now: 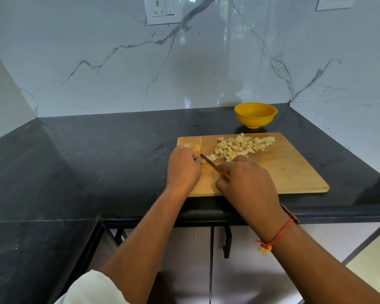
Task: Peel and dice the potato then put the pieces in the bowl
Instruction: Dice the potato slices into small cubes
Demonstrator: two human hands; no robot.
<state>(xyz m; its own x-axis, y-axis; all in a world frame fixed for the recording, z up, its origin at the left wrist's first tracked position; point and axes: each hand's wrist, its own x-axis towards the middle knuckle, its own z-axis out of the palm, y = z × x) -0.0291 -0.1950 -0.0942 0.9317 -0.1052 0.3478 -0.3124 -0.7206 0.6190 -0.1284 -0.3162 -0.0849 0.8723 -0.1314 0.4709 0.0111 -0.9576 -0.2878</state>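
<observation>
The left hand [183, 166] lies on the near left corner of the board [294, 172]. Its fingers are curled down, and their tips pin a small pale potato piece [204, 161] to the wood. Just beyond its knuckles lies a tan strip [195, 145]; whether it is peel or a slice cannot be told. Between the two hands slants the knife [207, 160], its blade beside the left fingertips at that piece. Its yellow handle is wrapped in the right hand [248, 183], whose fingers close tight round it. Just beyond the right hand a heap of dice [241, 145] spreads over the board. Farther beyond, off the board on the dark counter [75, 161], stands the yellow bowl [255, 115]. A red thread [276, 236] circles the right wrist.
</observation>
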